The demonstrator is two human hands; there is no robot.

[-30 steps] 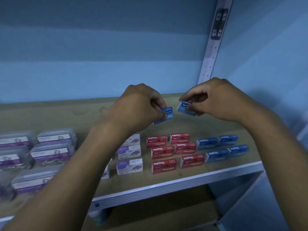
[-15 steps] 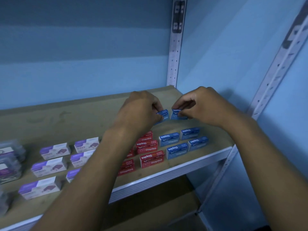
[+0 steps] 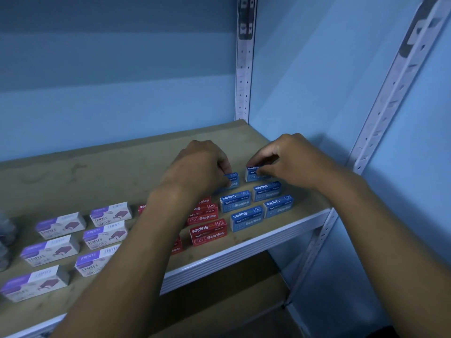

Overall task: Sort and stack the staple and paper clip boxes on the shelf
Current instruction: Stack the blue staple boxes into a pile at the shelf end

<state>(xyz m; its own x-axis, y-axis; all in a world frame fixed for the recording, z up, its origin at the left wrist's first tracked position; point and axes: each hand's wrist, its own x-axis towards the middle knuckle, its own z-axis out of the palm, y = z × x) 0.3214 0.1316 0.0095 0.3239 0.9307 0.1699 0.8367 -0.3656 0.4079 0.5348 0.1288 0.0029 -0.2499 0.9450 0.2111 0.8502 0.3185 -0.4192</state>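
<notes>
Head view, shelf: a matte wooden board with a ribbed white metal front lip, carried on perforated white uprights against a blue wall.
Head view, blue boxes: small oblong cardboard cartons printed "Staples"; four blue staple boxes lie flat in two columns near the shelf's right front.
Head view, red boxes: the same carton shape, red staple boxes just left of the blue, partly hidden by the left forearm.
Head view, purple boxes: larger purple-and-white staple boxes in rows farther left.
Head view, left hand: left hand, knuckles up, fingers curled, pinches the left blue box behind the blue columns; whether it touches the board cannot be told.
Head view, right hand: right hand, arched, thumb and fingertips pinching the right blue box by its top edge, just beside the other held box.
</notes>
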